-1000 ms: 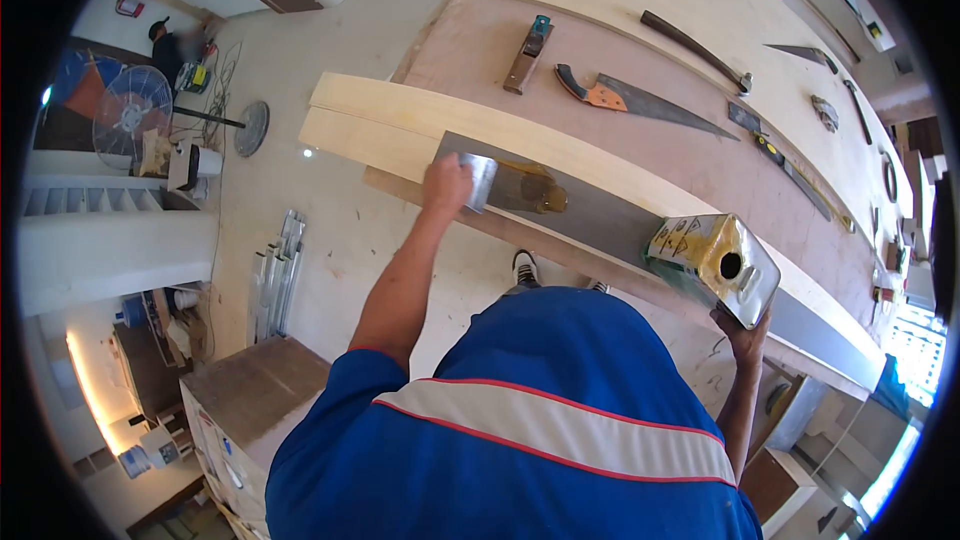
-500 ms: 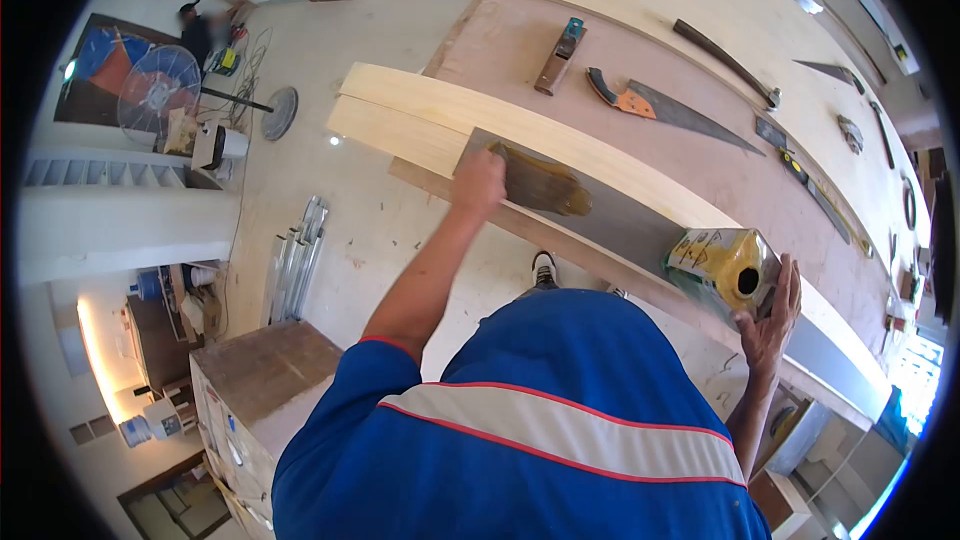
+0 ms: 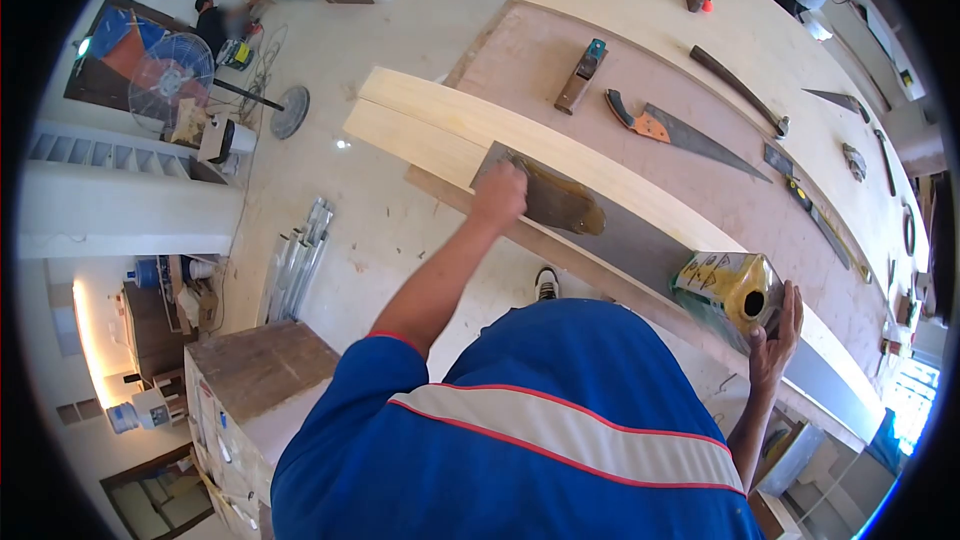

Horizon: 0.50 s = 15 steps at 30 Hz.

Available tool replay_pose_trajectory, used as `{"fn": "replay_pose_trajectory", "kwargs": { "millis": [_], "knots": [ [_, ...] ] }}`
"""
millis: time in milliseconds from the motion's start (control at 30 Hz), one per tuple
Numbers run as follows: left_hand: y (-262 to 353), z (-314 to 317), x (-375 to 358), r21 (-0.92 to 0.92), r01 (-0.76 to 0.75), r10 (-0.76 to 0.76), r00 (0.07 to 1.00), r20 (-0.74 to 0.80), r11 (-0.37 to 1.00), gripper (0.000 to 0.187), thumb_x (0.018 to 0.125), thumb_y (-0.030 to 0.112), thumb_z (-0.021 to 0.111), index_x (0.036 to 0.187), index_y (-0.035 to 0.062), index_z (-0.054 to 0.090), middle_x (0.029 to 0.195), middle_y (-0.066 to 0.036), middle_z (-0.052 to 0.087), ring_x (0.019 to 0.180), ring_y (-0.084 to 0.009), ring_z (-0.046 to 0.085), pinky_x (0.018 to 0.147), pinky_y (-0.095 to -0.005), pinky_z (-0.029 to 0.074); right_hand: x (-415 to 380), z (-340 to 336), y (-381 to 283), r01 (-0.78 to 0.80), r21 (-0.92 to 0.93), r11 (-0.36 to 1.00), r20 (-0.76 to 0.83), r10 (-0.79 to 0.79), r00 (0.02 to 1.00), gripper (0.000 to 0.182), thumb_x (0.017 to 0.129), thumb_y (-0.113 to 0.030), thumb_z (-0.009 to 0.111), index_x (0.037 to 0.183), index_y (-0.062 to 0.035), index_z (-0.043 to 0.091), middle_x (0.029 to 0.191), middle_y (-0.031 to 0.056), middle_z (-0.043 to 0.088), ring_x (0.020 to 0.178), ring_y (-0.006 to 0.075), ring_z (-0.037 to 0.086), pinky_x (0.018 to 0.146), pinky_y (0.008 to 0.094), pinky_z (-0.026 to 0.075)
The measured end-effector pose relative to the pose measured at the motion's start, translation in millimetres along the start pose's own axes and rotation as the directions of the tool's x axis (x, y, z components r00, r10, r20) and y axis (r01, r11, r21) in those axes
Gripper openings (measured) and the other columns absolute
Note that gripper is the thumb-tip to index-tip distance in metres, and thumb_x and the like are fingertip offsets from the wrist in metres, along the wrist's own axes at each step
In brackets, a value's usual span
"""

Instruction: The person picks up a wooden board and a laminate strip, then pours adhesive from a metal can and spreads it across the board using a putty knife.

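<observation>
My left hand (image 3: 499, 196) is closed in a fist over the near end of a grey strip (image 3: 635, 252), beside a wet brown smear (image 3: 560, 202). Whatever sits inside those fingers is hidden from me. The strip lies along a pale wooden board (image 3: 420, 120). My right hand (image 3: 775, 342) grips the side of a square yellow metal can (image 3: 728, 283), its thumb on the near side and fingers along the far edge. The can stands tilted on the strip, its round dark opening facing me.
Beyond the board, a worktable (image 3: 560, 0) carries a hand plane (image 3: 581, 77), a handsaw (image 3: 680, 130), a hammer (image 3: 740, 90) and a spirit level (image 3: 818, 212). A fan (image 3: 172, 80), metal profiles (image 3: 297, 260) and a wooden cabinet (image 3: 262, 370) stand left. Two people are farther off.
The scene has shifted slightly down and to the right in view. Both hands and the can keep nearly the same places relative to the strip.
</observation>
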State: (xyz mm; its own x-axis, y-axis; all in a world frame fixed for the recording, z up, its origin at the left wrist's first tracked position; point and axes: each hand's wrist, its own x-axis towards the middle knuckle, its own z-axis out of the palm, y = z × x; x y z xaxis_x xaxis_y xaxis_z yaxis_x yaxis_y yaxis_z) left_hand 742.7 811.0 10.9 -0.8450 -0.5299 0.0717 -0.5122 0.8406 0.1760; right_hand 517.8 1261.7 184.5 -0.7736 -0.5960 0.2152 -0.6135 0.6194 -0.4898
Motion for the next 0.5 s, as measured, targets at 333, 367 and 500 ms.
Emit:
{"fn": "replay_pose_trajectory", "kwargs": {
  "millis": [333,367,500],
  "knots": [
    [9.4,14.6,12.8,0.127,0.152,-0.136,0.982,-0.128,0.98,0.012,0.082,0.015,0.06,0.087,0.0065,0.067,0.092,-0.013,0.061,0.093,-0.0288,0.061,0.072,-0.0412,0.054,-4.2,2.4,10.3,-0.019,0.046,0.999,-0.012,0.019,1.0,0.108,0.08,-0.085,0.047,0.143,0.0024,0.047,0.143,0.0279,0.047,0.139,0.0404,0.04,0.114,0.0486,0.03],
    [11.7,21.7,5.6,0.112,0.097,-0.085,0.991,-0.108,0.989,0.012,0.082,0.016,0.06,0.087,0.0068,0.068,0.092,-0.012,0.06,0.093,-0.0286,0.061,0.072,-0.0409,0.053,-4.4,3.9,12.9,0.002,0.046,0.999,-0.027,-0.001,1.0,0.106,0.081,-0.084,0.047,0.143,0.0026,0.048,0.143,0.0288,0.047,0.137,0.0408,0.042,0.113,0.048,0.031],
    [28.9,11.5,-10.0,-0.01,0.032,-0.032,0.998,-0.058,0.999,0.013,0.083,0.017,0.06,0.082,0.0057,0.068,0.091,-0.014,0.063,0.092,-0.0319,0.062,0.074,-0.0431,0.054,-5.0,4.2,10.0,0.001,0.049,0.999,-0.017,-0.001,1.0,0.104,0.083,-0.083,0.047,0.142,0.0029,0.048,0.142,0.0292,0.047,0.137,0.0412,0.042,0.113,0.048,0.031]
  ]
}}
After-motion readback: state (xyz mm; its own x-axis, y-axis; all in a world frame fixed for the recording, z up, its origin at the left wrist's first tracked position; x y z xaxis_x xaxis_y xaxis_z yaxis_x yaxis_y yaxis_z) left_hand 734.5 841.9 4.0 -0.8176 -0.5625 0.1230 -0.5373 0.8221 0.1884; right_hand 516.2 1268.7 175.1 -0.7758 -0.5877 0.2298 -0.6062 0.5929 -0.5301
